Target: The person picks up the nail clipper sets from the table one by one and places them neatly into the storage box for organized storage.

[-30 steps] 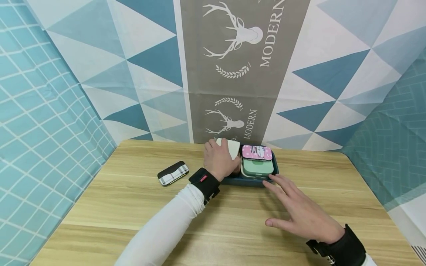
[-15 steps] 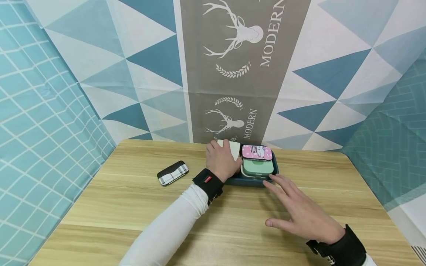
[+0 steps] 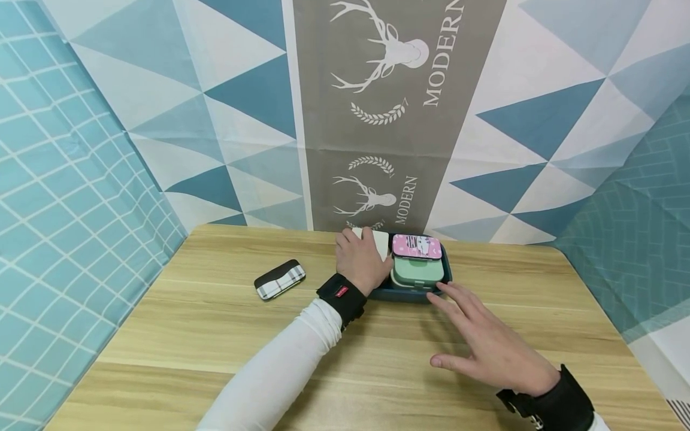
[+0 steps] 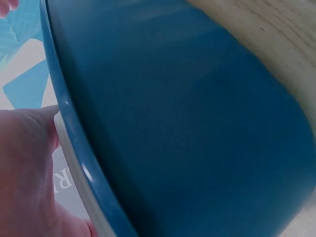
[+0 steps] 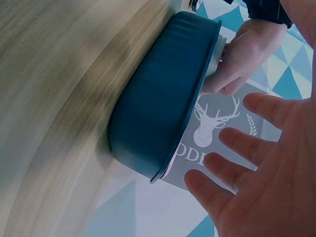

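A dark blue plastic basin [image 3: 408,296] stands at the back of the wooden table, against the wall. In its left part sits a cream rectangular box [image 3: 381,242], mostly covered by my left hand [image 3: 360,261], which grips it from above, thumb on the right side. The right part holds a light green lidded box [image 3: 417,271] with a pink cat-print tin [image 3: 416,246] on top. My right hand [image 3: 485,341] hovers with spread fingers by the basin's front right corner, holding nothing. In the left wrist view the basin wall [image 4: 182,108] fills most of the frame.
A small black and white plaid case [image 3: 280,280] lies on the table [image 3: 178,335] to the left of the basin. A patterned cloth wall [image 3: 372,149] rises directly behind the basin, and a blue tiled-look sheet [image 3: 64,197] bounds the left side.
My left hand has shifted slightly right and down with the cream box, which settles a little lower in the basin. The right hand keeps its place.
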`<state>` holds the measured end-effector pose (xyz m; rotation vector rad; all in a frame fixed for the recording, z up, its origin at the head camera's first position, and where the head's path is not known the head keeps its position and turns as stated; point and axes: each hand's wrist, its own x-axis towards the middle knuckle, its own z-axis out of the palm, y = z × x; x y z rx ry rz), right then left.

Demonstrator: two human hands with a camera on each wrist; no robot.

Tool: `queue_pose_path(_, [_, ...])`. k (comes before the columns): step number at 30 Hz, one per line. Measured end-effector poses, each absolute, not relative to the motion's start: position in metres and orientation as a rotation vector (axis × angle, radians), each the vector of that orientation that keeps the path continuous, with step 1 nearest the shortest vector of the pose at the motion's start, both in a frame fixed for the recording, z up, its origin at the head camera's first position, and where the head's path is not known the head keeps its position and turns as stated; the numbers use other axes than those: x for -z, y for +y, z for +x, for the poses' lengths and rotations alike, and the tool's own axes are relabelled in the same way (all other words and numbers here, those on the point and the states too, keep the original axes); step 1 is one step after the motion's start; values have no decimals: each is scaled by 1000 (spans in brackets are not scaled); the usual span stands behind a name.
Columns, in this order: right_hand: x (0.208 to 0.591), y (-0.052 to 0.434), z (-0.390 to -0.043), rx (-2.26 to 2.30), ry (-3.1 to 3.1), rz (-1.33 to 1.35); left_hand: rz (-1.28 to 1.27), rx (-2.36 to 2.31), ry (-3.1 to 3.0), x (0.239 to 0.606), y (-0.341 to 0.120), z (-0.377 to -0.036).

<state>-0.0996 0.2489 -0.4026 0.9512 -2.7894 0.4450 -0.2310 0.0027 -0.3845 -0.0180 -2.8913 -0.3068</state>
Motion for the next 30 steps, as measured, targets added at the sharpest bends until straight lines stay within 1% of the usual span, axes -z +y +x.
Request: queue_pose_path(30, [403, 249, -99, -442, -2787, 959, 29, 199, -2877, 388, 10, -232])
